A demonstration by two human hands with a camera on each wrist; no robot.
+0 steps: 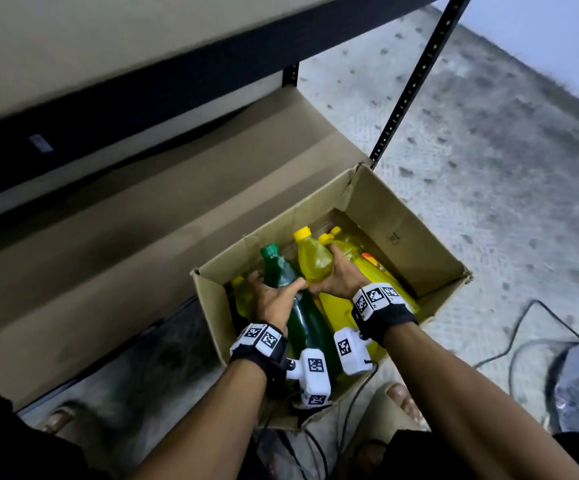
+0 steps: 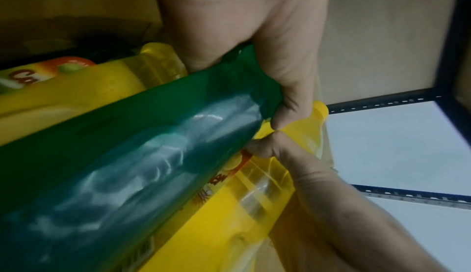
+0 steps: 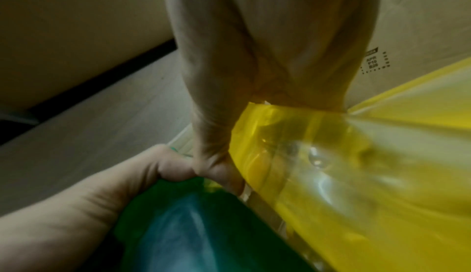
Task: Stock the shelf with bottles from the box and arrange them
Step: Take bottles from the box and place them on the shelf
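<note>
- Our left hand [image 1: 274,299] wraps around the green bottle [image 1: 291,289].
- Our right hand [image 1: 338,277] wraps around a yellow bottle [image 1: 314,259].
- Both bottles poke up out of the box [image 1: 402,220].
- The box sits just below the shelf [image 1: 142,188].

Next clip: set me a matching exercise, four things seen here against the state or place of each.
Things:
1. green bottle
2. yellow bottle
3. cardboard box
4. black cable

States or places:
A. lies on the floor right of the box
B. gripped by the right hand
C. open, on the floor in front of the shelf
D. gripped by the left hand

Pairs: 1-D, 2-B, 3-C, 4-A
</note>
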